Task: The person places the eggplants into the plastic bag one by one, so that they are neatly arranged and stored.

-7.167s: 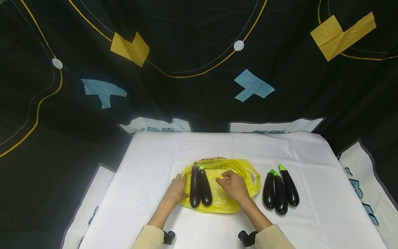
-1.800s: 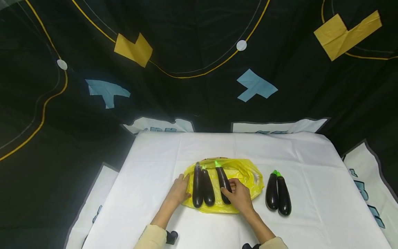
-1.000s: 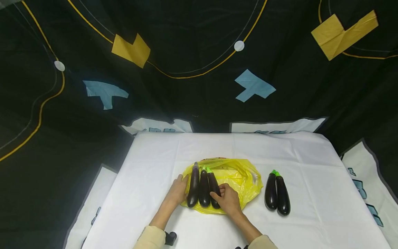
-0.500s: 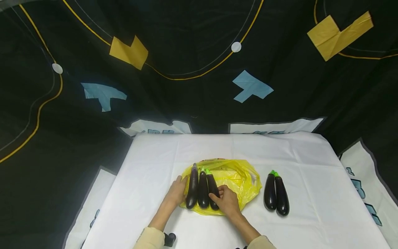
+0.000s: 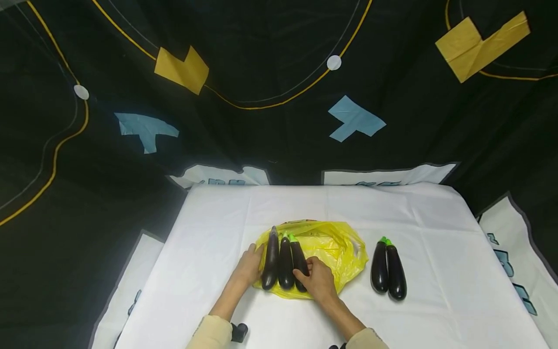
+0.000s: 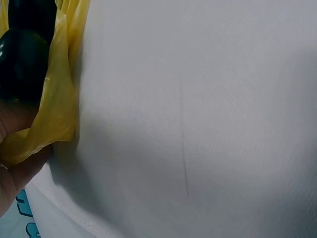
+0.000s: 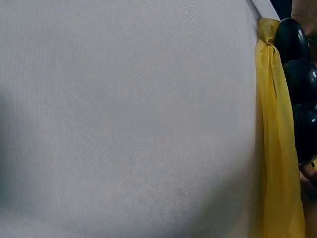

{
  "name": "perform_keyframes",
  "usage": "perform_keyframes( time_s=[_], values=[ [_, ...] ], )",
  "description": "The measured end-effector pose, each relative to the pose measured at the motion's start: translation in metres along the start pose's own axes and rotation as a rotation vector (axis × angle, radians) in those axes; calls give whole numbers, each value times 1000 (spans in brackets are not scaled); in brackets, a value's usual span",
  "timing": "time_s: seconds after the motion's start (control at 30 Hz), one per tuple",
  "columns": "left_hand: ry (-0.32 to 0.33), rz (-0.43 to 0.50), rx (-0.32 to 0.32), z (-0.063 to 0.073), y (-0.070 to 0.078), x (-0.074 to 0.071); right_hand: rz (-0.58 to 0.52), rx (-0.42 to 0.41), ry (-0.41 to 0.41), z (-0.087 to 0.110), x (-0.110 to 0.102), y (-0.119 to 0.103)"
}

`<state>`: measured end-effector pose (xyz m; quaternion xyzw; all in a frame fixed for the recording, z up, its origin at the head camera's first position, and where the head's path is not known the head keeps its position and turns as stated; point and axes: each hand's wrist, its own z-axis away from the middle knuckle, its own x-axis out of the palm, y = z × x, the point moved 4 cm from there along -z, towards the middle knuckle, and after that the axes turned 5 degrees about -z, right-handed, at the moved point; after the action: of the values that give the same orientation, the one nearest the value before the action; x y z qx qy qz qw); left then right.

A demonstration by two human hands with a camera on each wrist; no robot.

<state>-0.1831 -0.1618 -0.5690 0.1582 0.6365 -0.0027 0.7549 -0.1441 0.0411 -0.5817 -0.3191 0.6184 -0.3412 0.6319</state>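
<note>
Black backdrop (image 5: 270, 140), white desk (image 5: 218, 213); left arm (image 5: 228, 301) slanting inward, left grip (image 5: 249, 265) pinching left edge of bag (image 5: 337, 249); right arm (image 5: 345, 315) likewise, right grip (image 5: 321, 280) holding rightmost eggplant (image 5: 298, 257) of three on its plastic; two others (image 5: 379, 269) right of bag.

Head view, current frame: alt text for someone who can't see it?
A person's right hand grips the rightmost of three eggplants lying side by side on a yellow bag, while the left hand holds the bag's left edge. Two more eggplants lie to the right on a white cloth, before a black backdrop.
</note>
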Motion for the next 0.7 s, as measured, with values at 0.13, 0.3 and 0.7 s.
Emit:
perform_keyframes(
  time_s=[0.13,0.3,0.7],
  values=[
    [-4,8,-6,-1,0,0,1,-5,-2,-1,0,0],
    [-1,3,5,-1,-1,0,16,-2,-4,-2,-2,1],
    [-2,18,8,0,0,0,38,-13,4,-5,-8,1]
  ],
)
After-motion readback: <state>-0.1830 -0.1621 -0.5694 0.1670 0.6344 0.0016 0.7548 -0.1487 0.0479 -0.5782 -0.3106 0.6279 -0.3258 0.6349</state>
